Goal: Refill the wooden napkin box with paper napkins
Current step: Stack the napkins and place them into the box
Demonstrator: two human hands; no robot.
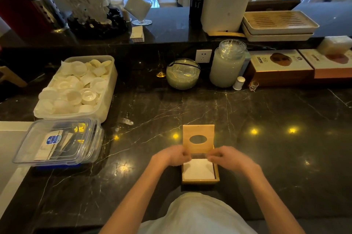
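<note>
Reaching forward from the bottom of the frame, my two bare forearms converge on the wooden napkin box, which sits on the dark marble counter just ahead of my torso. My left hand is curled at the box's far left corner, fingers bent inward and pinching the lower edge of the wooden lid; my right hand mirrors it at the far right corner, fingers likewise curled onto that edge. That lid, with its oval slot, stands raised at the far side of the box. A stack of white paper napkins lies inside the open box. To the left, well apart, sit a tub of white cups and a clear lidded container.
</note>
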